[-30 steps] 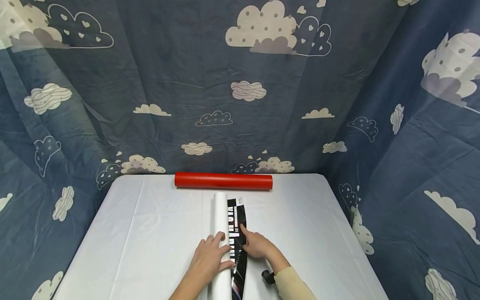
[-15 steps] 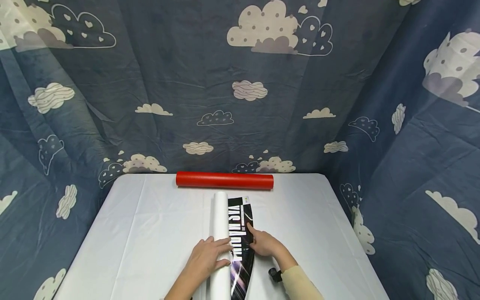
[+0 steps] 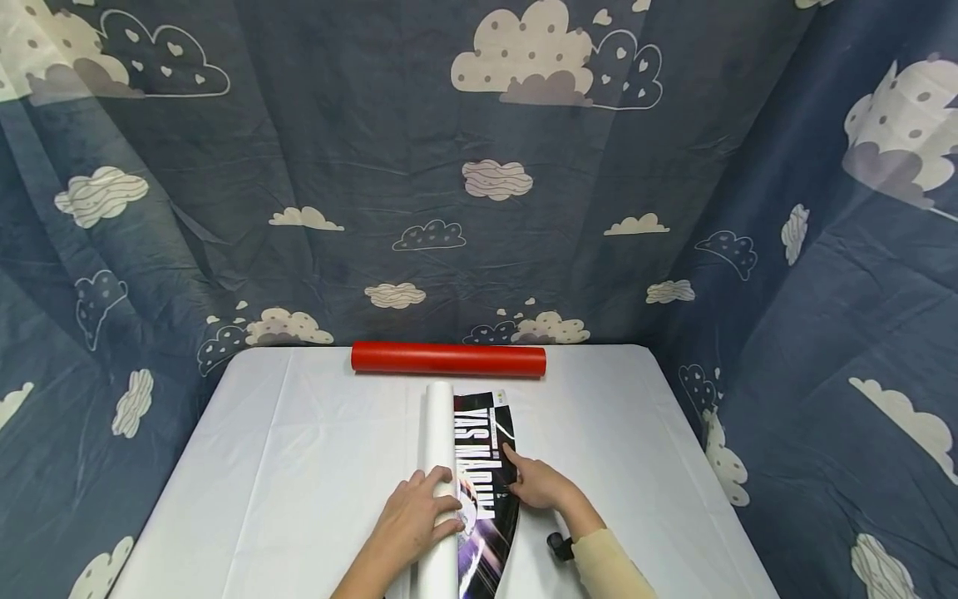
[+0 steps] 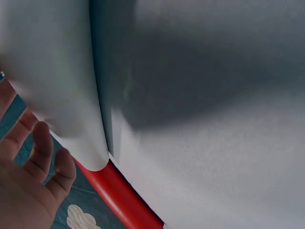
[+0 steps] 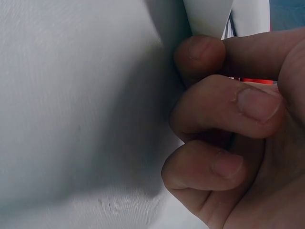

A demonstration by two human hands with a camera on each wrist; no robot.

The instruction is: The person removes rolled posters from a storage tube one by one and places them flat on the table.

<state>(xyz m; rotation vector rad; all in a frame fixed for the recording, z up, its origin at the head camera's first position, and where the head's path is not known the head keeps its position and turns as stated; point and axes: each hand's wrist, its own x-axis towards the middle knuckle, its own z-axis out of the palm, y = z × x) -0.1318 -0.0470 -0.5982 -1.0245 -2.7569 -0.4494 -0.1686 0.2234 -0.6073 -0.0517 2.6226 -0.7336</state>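
A partly unrolled poster (image 3: 486, 541) lies lengthwise on the table, its white-backed roll (image 3: 438, 424) on the left. The dark printed strip, with large white letters and a purple picture, shows to the right of the roll. My left hand (image 3: 407, 517) rests across the roll with loosely bent fingers; in the left wrist view the outer fingers (image 4: 64, 171) stand off the white paper. My right hand (image 3: 548, 484) pinches the poster's free right edge, its other fingers (image 5: 209, 164) curled under in the right wrist view. The thumb's contact with the paper is hidden there.
A red tube (image 3: 449, 358) lies crosswise along the far edge of the white-covered table (image 3: 314, 466), just beyond the roll's end. Dark blue curtains (image 3: 419, 125) with cloud prints hang behind and at both sides. A black wrist strap piece (image 3: 559, 547) sits by the right sleeve.
The right hand has drawn the poster's free edge to the right, so the printed strip is wider and more letters and purple picture show. The left hand has stayed on the roll, shifting its fingers slightly.
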